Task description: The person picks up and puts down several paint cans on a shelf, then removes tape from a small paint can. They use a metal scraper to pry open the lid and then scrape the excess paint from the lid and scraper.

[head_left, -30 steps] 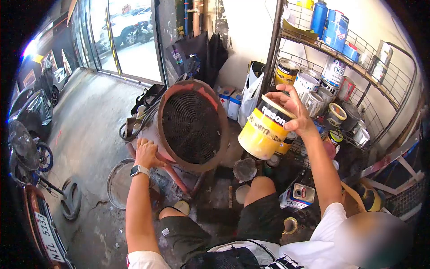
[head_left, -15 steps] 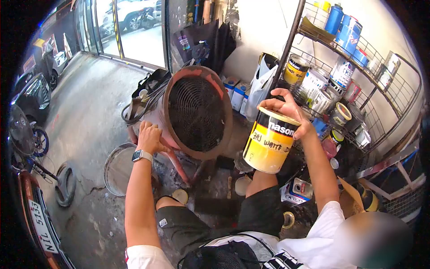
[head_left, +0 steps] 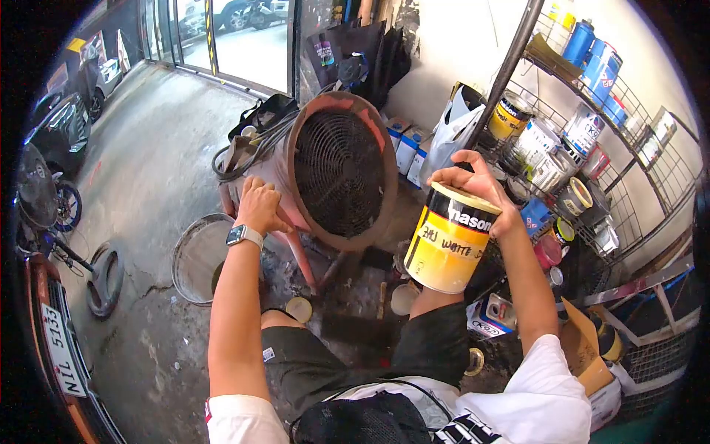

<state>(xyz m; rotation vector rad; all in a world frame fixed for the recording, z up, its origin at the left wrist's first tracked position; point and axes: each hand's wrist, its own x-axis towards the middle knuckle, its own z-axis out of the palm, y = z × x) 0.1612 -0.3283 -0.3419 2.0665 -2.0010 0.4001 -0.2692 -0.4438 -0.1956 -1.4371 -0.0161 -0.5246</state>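
Note:
My right hand (head_left: 477, 185) grips a yellow and black paint can (head_left: 450, 240) by its upper rim. The can hangs slightly tilted above my right knee, with "nason" printed on it and handwriting on its yellow label. My left hand (head_left: 259, 207), with a watch on the wrist, is in front of the red drum fan (head_left: 342, 174), near its side and leg. Its fingers are bent and loosely apart, with nothing seen in them. Whether it touches the fan is hard to tell.
A wire shelf (head_left: 629, 140) with several cans and bottles stands at the right. A round basin (head_left: 194, 255) lies on the floor left of the fan. An open cardboard box (head_left: 584, 348) is at the lower right, a tyre (head_left: 106, 281) at the left.
The view has shifted, so the fan and shelf sit a little further right. My right hand still holds the can. My left hand has moved slightly up relative to its arm's earlier place.

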